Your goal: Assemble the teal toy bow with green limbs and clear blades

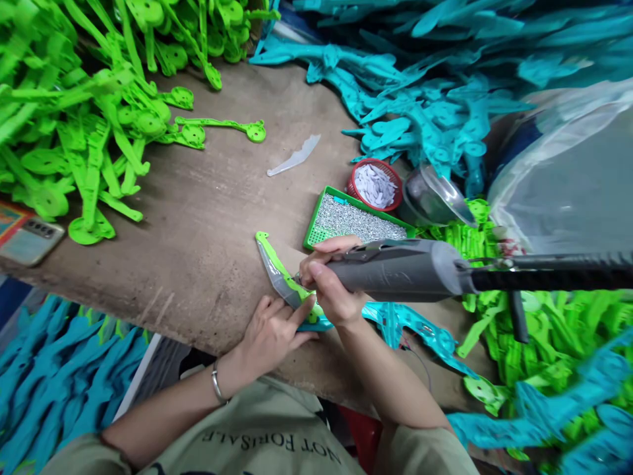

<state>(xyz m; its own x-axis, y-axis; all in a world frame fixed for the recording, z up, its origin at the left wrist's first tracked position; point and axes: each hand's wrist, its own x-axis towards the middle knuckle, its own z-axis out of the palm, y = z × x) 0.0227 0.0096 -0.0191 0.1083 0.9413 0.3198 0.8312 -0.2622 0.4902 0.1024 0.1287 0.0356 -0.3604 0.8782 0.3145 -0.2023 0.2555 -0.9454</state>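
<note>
My right hand (341, 293) is wrapped round the front end of a grey electric screwdriver (403, 270), which lies almost level and points left. Its tip meets a lime-green plastic strip (277, 258) near the table's front edge. Beneath the strip lies a clear blade-shaped piece (273, 277), and a turquoise plastic part (420, 324) runs off to the right. Fingers of my left hand (271, 326) press and hold the green strip and the pieces under it, close to the screwdriver tip. Whether a screw sits under the tip is hidden.
A green tray (356, 218) of small metal screws stands beyond my right hand, beside a red basket (378, 185) of pale pieces and a metal bowl (435, 194). Green parts (99, 125) heap at left, turquoise parts (420, 99) behind. A loose clear blade (295, 156) and a phone (32, 237) lie on the table.
</note>
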